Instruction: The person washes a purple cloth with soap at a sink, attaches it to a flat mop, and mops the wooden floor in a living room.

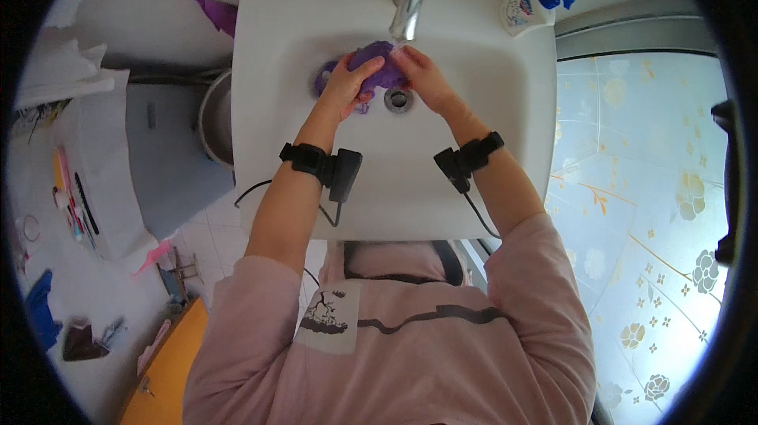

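Note:
Under the metal faucet [408,7], a wet purple cloth [379,67] is bunched between my two hands, over the basin of a white sink [391,206]. My left hand [350,84] grips its left side, thumb on top. My right hand [421,73] is at its right edge, where water seems to run from the spout; the fingers are slightly blurred. Part of the cloth hangs to the left of my left hand and below it, near the basin floor. The round metal drain [398,99] shows just below the cloth.
A white pump bottle [527,9] with a blue top stands on the sink's back right corner. Another purple cloth [218,13] hangs at the left. A metal pot [218,117] sits beside the sink. Flower-patterned frosted glass [633,188] lies to the right. Cables hang from both wrist devices.

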Demonstrator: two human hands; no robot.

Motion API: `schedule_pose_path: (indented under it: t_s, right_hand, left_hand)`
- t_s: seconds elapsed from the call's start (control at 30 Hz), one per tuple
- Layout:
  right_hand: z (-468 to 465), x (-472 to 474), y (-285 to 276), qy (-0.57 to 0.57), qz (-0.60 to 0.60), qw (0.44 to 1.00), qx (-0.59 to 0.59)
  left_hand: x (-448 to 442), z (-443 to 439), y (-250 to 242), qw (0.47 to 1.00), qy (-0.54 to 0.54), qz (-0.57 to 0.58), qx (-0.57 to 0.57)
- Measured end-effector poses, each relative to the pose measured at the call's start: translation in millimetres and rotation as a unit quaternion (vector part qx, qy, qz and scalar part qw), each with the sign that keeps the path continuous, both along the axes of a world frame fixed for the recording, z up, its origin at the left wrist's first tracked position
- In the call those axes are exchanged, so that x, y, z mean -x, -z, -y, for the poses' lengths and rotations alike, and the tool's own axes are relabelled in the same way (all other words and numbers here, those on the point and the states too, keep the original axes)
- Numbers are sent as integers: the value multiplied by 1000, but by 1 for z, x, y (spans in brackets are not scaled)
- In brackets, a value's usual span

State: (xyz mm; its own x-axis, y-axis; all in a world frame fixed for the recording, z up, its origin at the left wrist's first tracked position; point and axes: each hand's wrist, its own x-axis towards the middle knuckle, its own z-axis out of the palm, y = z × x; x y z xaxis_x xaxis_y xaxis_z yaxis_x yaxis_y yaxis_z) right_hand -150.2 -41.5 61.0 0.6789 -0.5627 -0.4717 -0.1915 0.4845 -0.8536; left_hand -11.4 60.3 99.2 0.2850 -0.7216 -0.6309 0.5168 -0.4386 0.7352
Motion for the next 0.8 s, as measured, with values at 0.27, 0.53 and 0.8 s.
schedule_pose_path:
  t_s: [0.27, 0.53, 0.8]
  right_hand:
    - [-22, 4, 64, -272, -331, 795, 429]
    - [-13, 9, 40, -16, -129, 985, 116]
    - [-11, 3, -28, 117, 96, 982, -114]
  left_hand:
    - [-6, -6, 15, 994, -83, -66, 22]
    - [-4, 1, 51, 998, -56, 28, 32]
    - [3, 9, 77, 961, -248, 114, 32]
